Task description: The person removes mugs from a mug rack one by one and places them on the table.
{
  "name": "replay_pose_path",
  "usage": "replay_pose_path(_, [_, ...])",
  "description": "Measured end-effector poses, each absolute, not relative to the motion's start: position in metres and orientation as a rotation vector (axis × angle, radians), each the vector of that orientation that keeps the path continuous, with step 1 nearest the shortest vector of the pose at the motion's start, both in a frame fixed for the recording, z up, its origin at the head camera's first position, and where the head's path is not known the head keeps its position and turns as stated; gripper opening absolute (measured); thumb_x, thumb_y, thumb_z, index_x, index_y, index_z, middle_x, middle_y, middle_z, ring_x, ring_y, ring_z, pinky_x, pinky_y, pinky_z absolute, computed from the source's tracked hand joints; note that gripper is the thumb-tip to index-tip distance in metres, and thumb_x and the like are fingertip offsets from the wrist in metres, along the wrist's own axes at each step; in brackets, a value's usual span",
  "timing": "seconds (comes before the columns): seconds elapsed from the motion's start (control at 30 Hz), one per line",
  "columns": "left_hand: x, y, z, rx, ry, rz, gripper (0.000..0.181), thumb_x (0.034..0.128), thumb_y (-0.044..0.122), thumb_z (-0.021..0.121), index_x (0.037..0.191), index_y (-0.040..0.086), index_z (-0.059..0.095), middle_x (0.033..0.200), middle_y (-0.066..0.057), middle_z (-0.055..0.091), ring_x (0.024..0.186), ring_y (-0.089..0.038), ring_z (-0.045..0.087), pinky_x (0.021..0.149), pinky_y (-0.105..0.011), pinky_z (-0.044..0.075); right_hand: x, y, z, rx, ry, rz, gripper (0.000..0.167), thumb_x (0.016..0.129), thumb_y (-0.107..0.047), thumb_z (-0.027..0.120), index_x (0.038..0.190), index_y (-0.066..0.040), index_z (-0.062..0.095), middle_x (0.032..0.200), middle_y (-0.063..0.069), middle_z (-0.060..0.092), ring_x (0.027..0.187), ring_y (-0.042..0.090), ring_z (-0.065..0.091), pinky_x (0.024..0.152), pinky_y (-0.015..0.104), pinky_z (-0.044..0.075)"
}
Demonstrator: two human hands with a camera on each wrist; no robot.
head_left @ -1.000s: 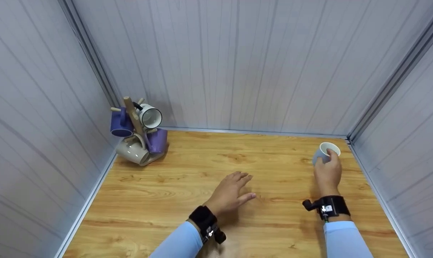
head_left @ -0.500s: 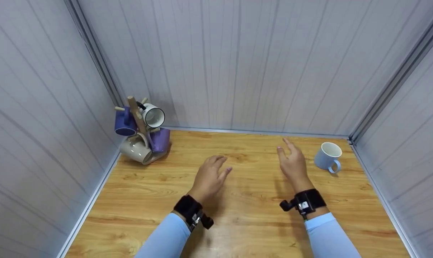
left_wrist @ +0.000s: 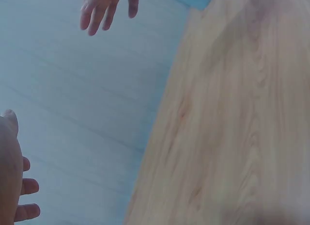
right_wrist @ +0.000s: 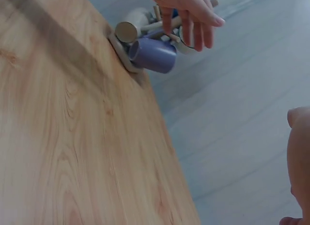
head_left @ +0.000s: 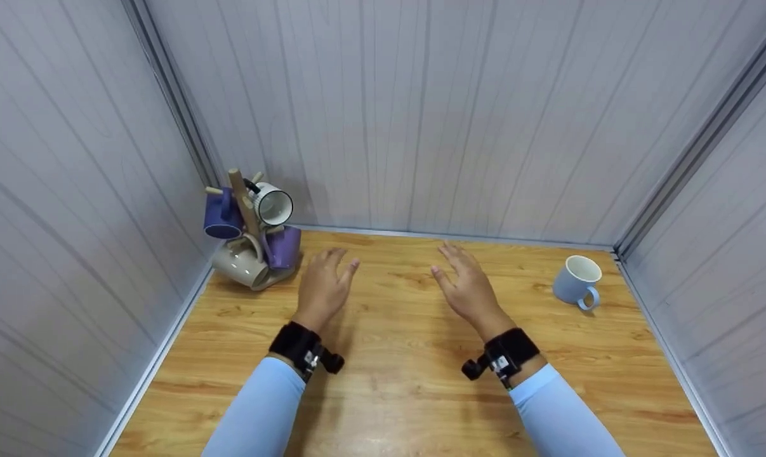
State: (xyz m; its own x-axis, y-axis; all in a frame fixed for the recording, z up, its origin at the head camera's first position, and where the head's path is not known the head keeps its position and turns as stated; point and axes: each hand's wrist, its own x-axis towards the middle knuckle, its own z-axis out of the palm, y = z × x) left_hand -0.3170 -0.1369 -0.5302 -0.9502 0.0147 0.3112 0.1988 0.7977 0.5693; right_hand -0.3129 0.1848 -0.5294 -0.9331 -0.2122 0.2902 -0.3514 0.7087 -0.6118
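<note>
Head view: the left hand [head_left: 322,289], grip loosely apart, hovers over the tabletop [head_left: 389,387], near the wooden rack [head_left: 243,206] at back left. On the rack: dark blue mug [head_left: 223,217], white mug [head_left: 273,206], purple mug [head_left: 285,247], beige mug [head_left: 237,263]. Right hand [head_left: 470,289] level with the left, its grip also apart. Light blue mug [head_left: 572,285] stands upright at back right, well clear of both hands, handle toward near right.

Left wrist view: right hand at top, fingers extended; left hand cropped at the edge.

Right wrist view: left hand partly masks the rack.
</note>
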Motion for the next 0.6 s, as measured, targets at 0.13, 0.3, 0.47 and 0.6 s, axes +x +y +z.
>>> replay_pose_path(0.13, [-0.325, -0.157, -0.52, -0.08, -2.666, -0.875, 0.06, 0.1177, 0.054, 0.055, 0.153, 0.007, 0.068, 0.157, -0.023, 0.066, 0.149, -0.048, 0.058, 0.123, -0.068, 0.049, -0.309, 0.166, -0.525, 0.554, -2.752, 0.966, 0.067, 0.12, -0.05, 0.054, 0.174, -0.012, 0.045, 0.186, 0.011, 0.035, 0.173, 0.043, 0.031, 0.14, 0.066, 0.028])
replay_pose_path(0.3, [-0.335, -0.181, -0.504, 0.0, -2.612, -0.867, 0.064, 0.1173, 0.055, 0.054, 0.154, 0.004, 0.067, 0.154, -0.026, 0.066, 0.147, -0.049, 0.057, 0.122, -0.067, 0.049, -0.308, 0.144, -0.519, 0.712, -2.768, 0.875, 0.068, 0.12, -0.048, 0.054, 0.174, -0.008, 0.045, 0.186, 0.014, 0.035, 0.175, 0.042, 0.028, 0.142, 0.065, 0.025])
replay_pose_path(0.47, [-0.338, -0.195, -0.493, 0.047, -2.576, -0.858, 0.065, 0.1172, 0.055, 0.055, 0.153, 0.002, 0.066, 0.15, -0.027, 0.066, 0.146, -0.049, 0.057, 0.12, -0.068, 0.049, -0.307, 0.126, -0.516, 0.789, -2.784, 0.814, 0.069, 0.12, -0.05, 0.053, 0.175, -0.009, 0.043, 0.186, 0.013, 0.033, 0.176, 0.038, 0.024, 0.141, 0.066, 0.026])
replay_pose_path(0.6, [-0.338, -0.203, -0.489, 0.074, -2.536, -0.855, 0.064, 0.1164, 0.056, 0.056, 0.151, 0.003, 0.068, 0.15, -0.027, 0.067, 0.145, -0.049, 0.058, 0.121, -0.067, 0.048, -0.307, 0.116, -0.515, 0.825, -2.813, 0.792, 0.072, 0.12, -0.056, 0.049, 0.177, -0.012, 0.04, 0.188, 0.01, 0.029, 0.178, 0.036, 0.021, 0.142, 0.065, 0.025])
